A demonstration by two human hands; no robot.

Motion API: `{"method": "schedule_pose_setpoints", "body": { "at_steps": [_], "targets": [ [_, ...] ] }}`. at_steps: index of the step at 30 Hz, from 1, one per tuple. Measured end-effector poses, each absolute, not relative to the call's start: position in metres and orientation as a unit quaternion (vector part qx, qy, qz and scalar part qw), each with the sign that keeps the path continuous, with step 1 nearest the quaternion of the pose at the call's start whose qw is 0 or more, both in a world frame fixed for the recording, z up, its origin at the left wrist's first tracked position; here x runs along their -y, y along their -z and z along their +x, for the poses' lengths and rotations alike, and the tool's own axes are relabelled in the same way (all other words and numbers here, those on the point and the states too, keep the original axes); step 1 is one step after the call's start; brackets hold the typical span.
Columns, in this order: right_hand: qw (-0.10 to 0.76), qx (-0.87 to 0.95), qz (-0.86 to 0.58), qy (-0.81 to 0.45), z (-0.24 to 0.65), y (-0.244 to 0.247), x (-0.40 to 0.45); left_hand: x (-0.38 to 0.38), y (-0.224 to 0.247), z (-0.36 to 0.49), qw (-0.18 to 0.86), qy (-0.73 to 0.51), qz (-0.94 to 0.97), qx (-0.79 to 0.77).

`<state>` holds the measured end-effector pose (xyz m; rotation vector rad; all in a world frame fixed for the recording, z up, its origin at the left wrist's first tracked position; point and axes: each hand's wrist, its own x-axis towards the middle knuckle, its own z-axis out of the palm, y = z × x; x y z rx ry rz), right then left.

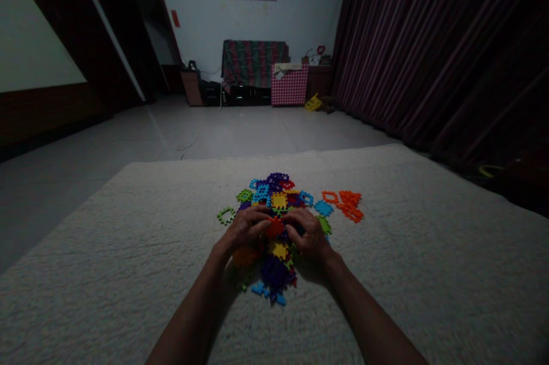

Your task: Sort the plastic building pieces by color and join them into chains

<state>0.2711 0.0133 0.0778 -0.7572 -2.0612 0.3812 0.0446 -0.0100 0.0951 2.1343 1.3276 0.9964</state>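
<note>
From my remote view, light-blue pieces (260, 289) lie nearest on the pale mat (171, 273), then a dark purple piece (275, 273). Beyond, my left hand (249, 226) and right hand (306, 230) flank a red-orange piece (275, 227), fingertips at its edges; I can't tell whether they pinch it. Farther lie a yellow square (279, 200) and, rightward, orange pieces (350, 198); a checked cloth (289, 87) hangs far behind.

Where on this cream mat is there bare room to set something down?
Bare mat lies left of the green square frame and right of the orange pieces. It's crowded between and beyond the left hand and right hand, where colourful notched plastic pieces overlap.
</note>
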Motion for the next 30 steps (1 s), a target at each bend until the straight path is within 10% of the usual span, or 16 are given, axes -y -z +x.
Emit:
{"method": "schedule_pose_setpoints", "body": {
  "at_steps": [14,30],
  "targets": [
    [0.479,0.773,-0.357,-0.215,0.276,-0.076,-0.024,0.008,-0.097,0.052,0.222,-0.481,0.688,-0.495],
    [0.688,0.192,-0.496,-0.493,0.335,-0.061,-0.073,-0.004,-0.072,0.009,0.184,-0.544,0.491,-0.655]
  ]
}}
